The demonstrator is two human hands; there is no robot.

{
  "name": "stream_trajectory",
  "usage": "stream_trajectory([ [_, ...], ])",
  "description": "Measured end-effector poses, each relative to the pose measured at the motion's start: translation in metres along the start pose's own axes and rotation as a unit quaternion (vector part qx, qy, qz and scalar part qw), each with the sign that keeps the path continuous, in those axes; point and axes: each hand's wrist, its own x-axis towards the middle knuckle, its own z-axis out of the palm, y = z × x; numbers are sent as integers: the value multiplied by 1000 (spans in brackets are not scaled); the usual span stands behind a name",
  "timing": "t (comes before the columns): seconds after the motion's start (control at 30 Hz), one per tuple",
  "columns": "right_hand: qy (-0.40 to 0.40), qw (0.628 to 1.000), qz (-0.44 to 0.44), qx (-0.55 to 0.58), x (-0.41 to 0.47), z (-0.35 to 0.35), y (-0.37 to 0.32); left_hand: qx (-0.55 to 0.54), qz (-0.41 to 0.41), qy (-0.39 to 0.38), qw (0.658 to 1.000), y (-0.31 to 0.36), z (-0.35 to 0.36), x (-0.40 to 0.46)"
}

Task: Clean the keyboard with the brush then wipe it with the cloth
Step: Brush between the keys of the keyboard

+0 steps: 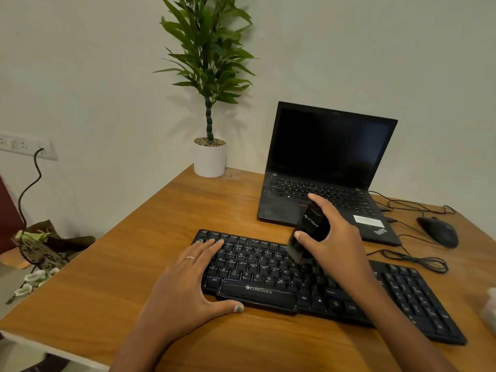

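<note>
Left hand [188,275] lies flat, fingers straight on the left end of the black keyboard [268,275], thumb along its front edge, on the wooden counter [134,251]. Right hand [335,237] grips a black brush [308,232], bristles blurred on the middle keys, wrist hiding keys beneath. At the right edge, a pale object [489,307], cut off, cannot be identified.

Both hands forward, one flat, one gripping.
Left hand [188,280] lies palm-down, fingers [212,244] straight, thumb spread wide; right hand [332,237] is raised, curled around a brush [311,226].
</note>
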Motion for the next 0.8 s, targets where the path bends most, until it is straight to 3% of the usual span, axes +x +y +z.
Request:
stream_trajectory([
  [0.1, -30, 999, 24, 4, -1, 3, -2, 2, 0, 2, 1000, -1, 0, 0],
  [0.2, 22, 997, -13, -71, 0, 4, 2, 4, 3, 3, 1000, -1, 1, 0],
  [0.3, -6, 1000, 14, 26, 1, 3, 3, 2, 1, 4, 1000, -2, 1, 0],
  [0.37, -29, 999, 4, -25, 0, 4, 0, 0, 0, 5, 1000, -2, 1, 0],
  [0.43, -2, 997, -23, -80, 3, 4, 0, 2, 0, 4, 1000, -2, 1, 0],
  [0.53, 3, 1000, -5, -22, 9, 1, 4, 2, 0, 1, 1000, 0, 0, 0],
  [0.67, 7, 992, -19, -121, 8, 2, 4, 5, 1, 0, 1000, 1, -2, 0],
  [0.8, 44, 998, -6, -35, 6, 5, 8, -3, 0, 4, 1000, -1, -1, -1],
])
